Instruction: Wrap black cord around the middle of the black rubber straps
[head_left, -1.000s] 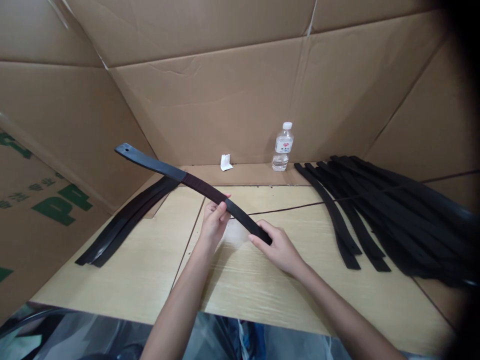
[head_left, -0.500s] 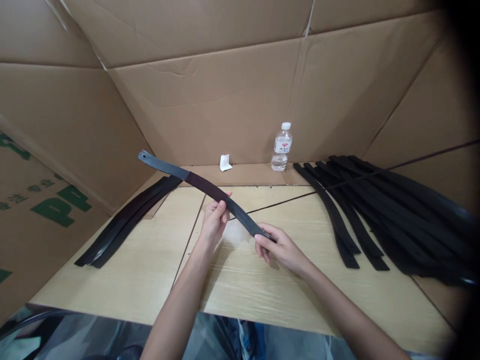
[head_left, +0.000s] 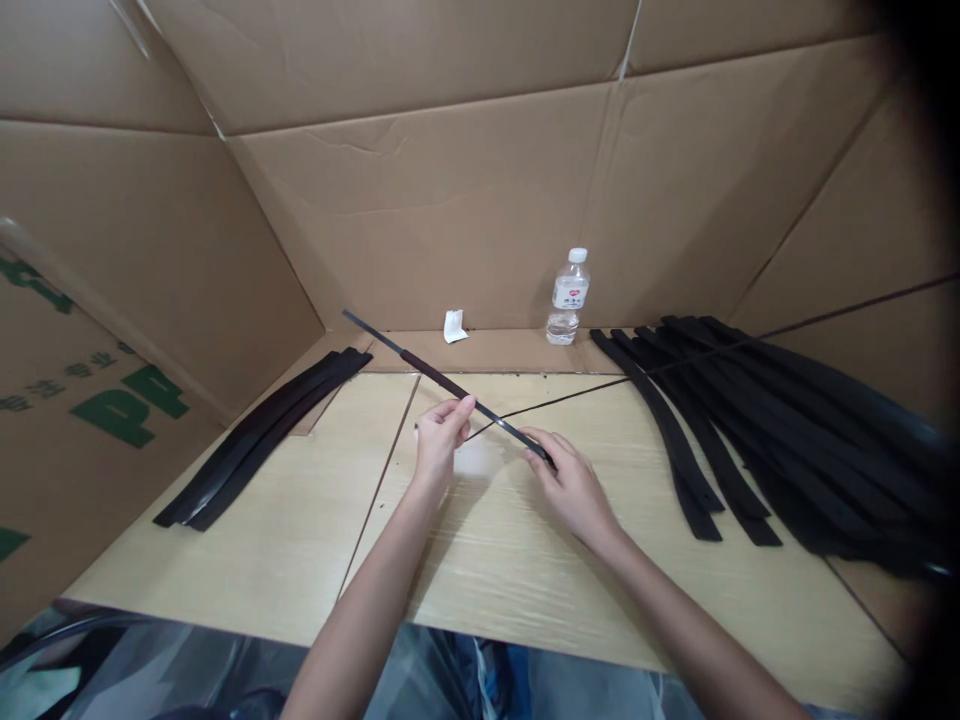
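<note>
A long, slim black strip is held edge-on above the table, slanting from upper left down to the right. Dark brown cord is wrapped tightly round its middle. From near my fingers, the loose cord stretches away to the right, over a pile of strips. My left hand is closed, thumb and fingers pinching the strip at the lower end of the wrapping. Closed round the strip's near right end is my right hand.
Several curved black strips are piled on the right of the wooden table. More black strips lie on the left. A water bottle and a white paper scrap stand by the back cardboard wall.
The strip has turned from showing its broad face to showing its narrow edge. Its far end has swung to the right, and both hands have rolled with it.
</note>
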